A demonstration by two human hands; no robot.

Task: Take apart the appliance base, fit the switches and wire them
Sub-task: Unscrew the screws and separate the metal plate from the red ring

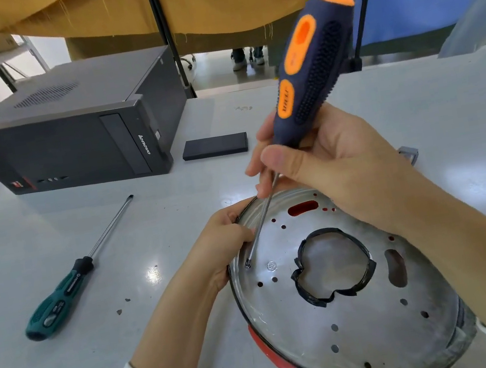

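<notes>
The appliance base, a round silver metal plate with several holes and a black-taped central opening, lies upside down at the table's near edge. A red part shows under its left rim. My left hand grips the plate's upper left rim. My right hand holds the blue and orange screwdriver low on its handle, with fingers around the shaft. The shaft slants down to a screw near the left rim, and the tip sits on it.
A green-handled screwdriver lies on the grey table to the left. A black computer tower lies on its side at the back left, with a small black box beside it. A person's yellow garment hangs beyond the table.
</notes>
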